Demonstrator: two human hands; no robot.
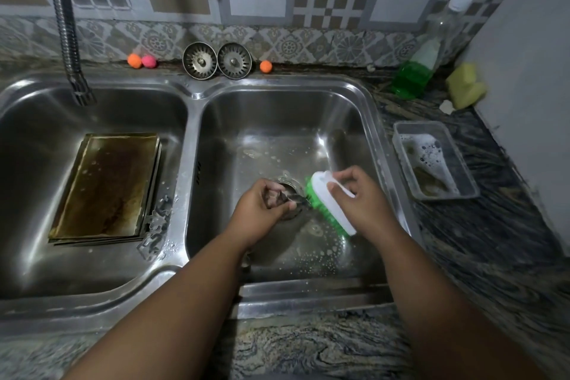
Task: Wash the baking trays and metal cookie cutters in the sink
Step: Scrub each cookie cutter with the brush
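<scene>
Stacked baking trays (105, 185) lie flat, long axis front-to-back.

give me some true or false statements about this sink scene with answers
1. The right hand grips a white scrub brush with green bristles. True.
2. The left hand holds a metal cookie cutter over the right basin. True.
3. The stacked baking trays lie in the right basin. False: they lie in the left basin.
4. The green dish soap bottle stands left of the sink. False: it stands on the counter at the back right.
5. Both sink strainers lie in the left basin. False: they stand on the ledge behind the sink.
</scene>
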